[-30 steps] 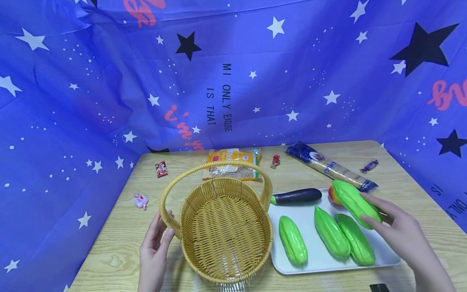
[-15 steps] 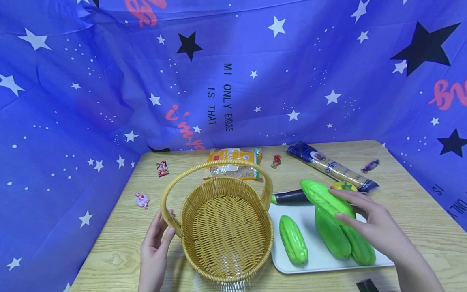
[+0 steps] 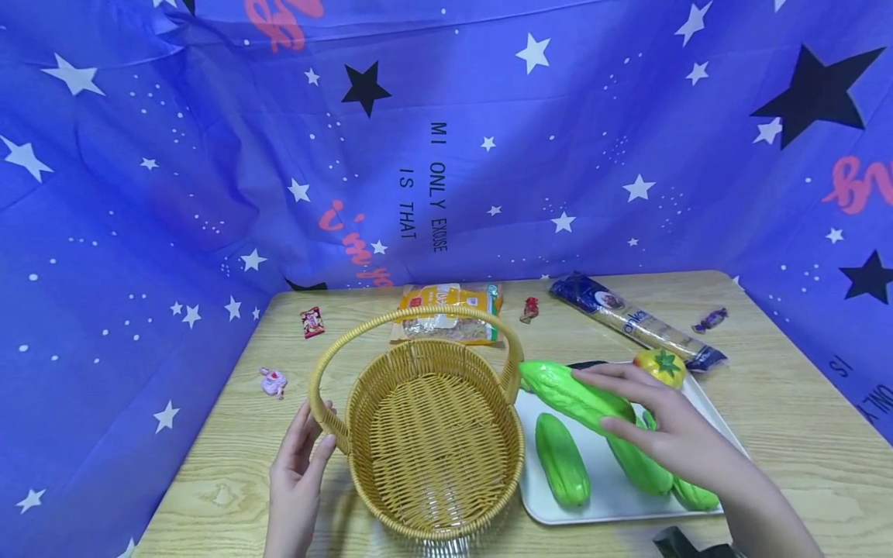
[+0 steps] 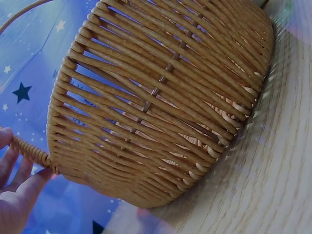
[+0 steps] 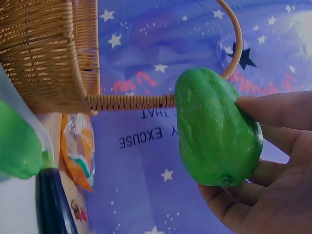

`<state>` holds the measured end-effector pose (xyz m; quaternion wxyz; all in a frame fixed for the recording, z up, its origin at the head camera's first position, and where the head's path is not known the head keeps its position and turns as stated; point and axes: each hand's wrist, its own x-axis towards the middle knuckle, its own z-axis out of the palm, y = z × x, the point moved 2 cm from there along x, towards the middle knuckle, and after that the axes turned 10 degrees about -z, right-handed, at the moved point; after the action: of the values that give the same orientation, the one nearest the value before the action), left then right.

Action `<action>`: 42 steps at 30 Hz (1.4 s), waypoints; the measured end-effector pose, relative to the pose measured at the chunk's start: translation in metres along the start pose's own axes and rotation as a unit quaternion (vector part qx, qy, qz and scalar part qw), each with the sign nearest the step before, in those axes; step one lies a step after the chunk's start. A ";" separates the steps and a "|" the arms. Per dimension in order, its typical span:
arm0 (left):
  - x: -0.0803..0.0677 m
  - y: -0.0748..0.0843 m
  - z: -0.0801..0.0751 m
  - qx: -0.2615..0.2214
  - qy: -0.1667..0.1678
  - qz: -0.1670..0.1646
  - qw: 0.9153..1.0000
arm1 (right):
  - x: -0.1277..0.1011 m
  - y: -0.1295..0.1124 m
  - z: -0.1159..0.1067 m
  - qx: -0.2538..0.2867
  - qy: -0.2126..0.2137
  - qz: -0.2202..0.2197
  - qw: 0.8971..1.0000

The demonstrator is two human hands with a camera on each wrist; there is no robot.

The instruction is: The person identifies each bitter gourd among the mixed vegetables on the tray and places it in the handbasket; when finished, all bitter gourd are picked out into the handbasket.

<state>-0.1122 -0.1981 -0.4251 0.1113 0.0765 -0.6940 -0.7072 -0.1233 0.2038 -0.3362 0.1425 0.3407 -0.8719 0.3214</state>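
A wicker basket (image 3: 432,358) with a tall arched handle stands left of a white tray (image 3: 601,500). My left hand (image 3: 296,480) holds the base of its handle, thumb and fingers around it, as the left wrist view also shows. My right hand (image 3: 670,426) grips a ribbed green papaya (image 5: 214,126) above the tray, its tip close to the basket's right handle base. On the tray lie more green papayas (image 3: 562,461), partly covered by the right hand and the held one. A dark eggplant (image 5: 54,200) is mostly hidden in the head view. The basket's visible bottom is bare.
A yellow-red fruit (image 3: 659,367) with a green leafy top sits at the tray's back corner. Behind lie an orange food bag (image 3: 446,329), a long noodle packet (image 3: 628,319) and wrapped candies (image 3: 312,322). A starry blue cloth (image 3: 446,155) encloses the table.
My right hand has carried the green papaya leftward over the tray toward the basket, uncovering the yellow-red fruit and covering most of the eggplant. The left hand stays at the handle.
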 end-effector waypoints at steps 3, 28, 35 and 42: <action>0.000 0.000 0.000 -0.001 -0.003 -0.002 1.000 | 0.006 -0.005 0.002 0.018 -0.011 -0.005 1.000; 0.003 -0.001 -0.002 0.002 -0.008 -0.006 1.000 | 0.052 -0.024 0.025 0.081 -0.091 -0.052 0.991; 0.003 0.000 -0.002 0.005 -0.005 -0.002 1.000 | 0.067 -0.026 0.035 0.111 -0.130 -0.041 0.984; 0.003 0.000 -0.001 0.003 -0.007 -0.002 1.000 | 0.088 -0.031 0.046 0.132 -0.175 -0.059 0.974</action>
<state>-0.1147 -0.2003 -0.4255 0.1051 0.0733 -0.6967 -0.7058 -0.1677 0.1117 -0.3156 -0.0397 0.4582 -0.8114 0.3607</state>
